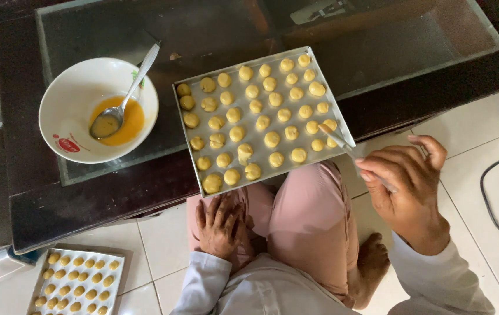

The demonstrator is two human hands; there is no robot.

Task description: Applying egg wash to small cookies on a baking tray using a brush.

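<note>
Glazing dough balls [259, 122] | our right hand [404, 189] pinches brush [339, 140] at tray's [186, 125] right edge | left hand [219, 224] rests flat, empty | next, dab nearest ball gently

Metal baking tray [186, 87] of small yellow dough balls [271, 139], set on a dark glass-topped table [45, 198]; beside it, a white bowl [65, 105] of egg yolk with a metal spoon [127, 96] resting in it. Right hand [404, 186] grips a pastry brush [337, 139], bristles at the tray's near right corner; left hand [219, 224] lies flat on a pink-trousered knee [308, 216]. Second tray [116, 277] of dough balls on the tiled floor [471, 122], lower left.
</note>
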